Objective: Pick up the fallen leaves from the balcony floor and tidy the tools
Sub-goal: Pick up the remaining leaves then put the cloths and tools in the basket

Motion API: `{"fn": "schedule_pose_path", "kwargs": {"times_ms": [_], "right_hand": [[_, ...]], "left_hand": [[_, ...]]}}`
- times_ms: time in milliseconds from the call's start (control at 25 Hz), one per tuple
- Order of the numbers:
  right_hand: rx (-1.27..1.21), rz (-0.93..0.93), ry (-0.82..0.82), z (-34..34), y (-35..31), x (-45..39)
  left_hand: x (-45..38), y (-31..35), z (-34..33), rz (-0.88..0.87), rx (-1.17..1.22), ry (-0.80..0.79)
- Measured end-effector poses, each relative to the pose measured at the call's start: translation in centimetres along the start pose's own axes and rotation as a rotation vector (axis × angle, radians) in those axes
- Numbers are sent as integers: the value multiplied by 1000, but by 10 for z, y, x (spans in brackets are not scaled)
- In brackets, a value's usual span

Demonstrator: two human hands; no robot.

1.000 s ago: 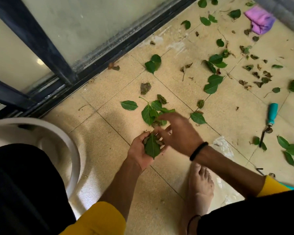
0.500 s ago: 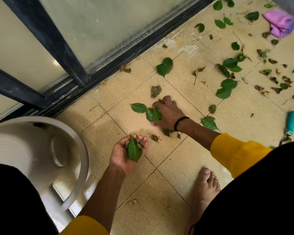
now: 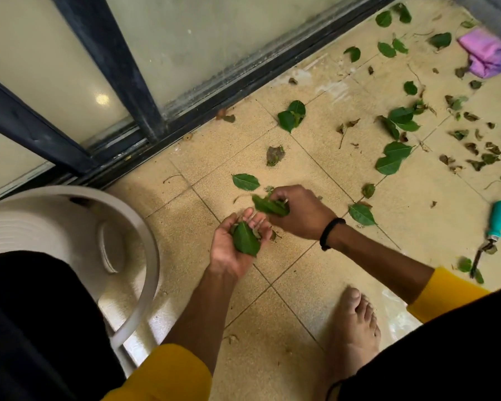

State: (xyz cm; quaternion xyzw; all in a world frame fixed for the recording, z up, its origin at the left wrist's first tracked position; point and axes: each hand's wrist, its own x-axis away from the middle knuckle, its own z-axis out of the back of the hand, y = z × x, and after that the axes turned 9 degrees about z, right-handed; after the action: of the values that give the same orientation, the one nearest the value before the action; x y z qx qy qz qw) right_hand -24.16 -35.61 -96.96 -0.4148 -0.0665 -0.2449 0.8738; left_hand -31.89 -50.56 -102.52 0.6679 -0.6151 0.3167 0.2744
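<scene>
Leaves in grip: the right hand (image 3: pixel 298 211) pinches a bunch of green leaves (image 3: pixel 271 206); the left hand (image 3: pixel 237 244), palm up, cups a gathered leaf (image 3: pixel 245 238) just beside it.
Progress: early; many fallen leaves (image 3: pixel 394 157) lie scattered on the balcony floor (image 3: pixel 315 273) beyond the right grip.
Tools: the teal-handled tool (image 3: pixel 495 224) lies untouched, well right.
Pose: both forearms reach forward, hands nearly touching.
Basin: the white basin (image 3: pixel 145 227) sits left of the left grip.

Beige tiled floor (image 3: pixel 275 328) beside a dark-framed sliding glass door (image 3: pixel 185 47).
</scene>
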Motion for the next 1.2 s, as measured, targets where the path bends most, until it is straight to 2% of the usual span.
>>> {"fn": "schedule_pose_path", "kwargs": {"times_ms": [120,320,360,440,520,560,600,680,760,840,1000,1200], "right_hand": [[212,93,-74,-21,-23,14],[307,76,-145,-11,-47,33],[255,58,-132,-2,-48,33],[-24,-40,-68,22,-42,29],[-295,-169,99,41,-20,21],[-281,-214,175,46,-4,19],[-145,-259,200,49,15,17],[160,-398,65,46,50,22],[147,-501,-95,30,76,30],[99,-449,-133,8,86,31],[157,-241,-18,-21,74,5],[434,-89,-102,-37,52,-17]], "left_hand": [[-6,-11,-8,-32,-87,35],[-11,-19,-6,-20,-78,49],[-9,-18,-6,-27,-59,23],[-6,-16,-6,-21,-14,-37],[-5,-13,-8,12,52,-85],[-5,-11,-9,22,86,-94],[-3,-8,-9,28,108,-105],[1,-1,-7,19,117,-119],[6,9,-2,-6,121,-123],[11,19,6,-26,118,-130],[19,33,25,-35,107,-138],[26,38,42,-36,107,-108]]}}
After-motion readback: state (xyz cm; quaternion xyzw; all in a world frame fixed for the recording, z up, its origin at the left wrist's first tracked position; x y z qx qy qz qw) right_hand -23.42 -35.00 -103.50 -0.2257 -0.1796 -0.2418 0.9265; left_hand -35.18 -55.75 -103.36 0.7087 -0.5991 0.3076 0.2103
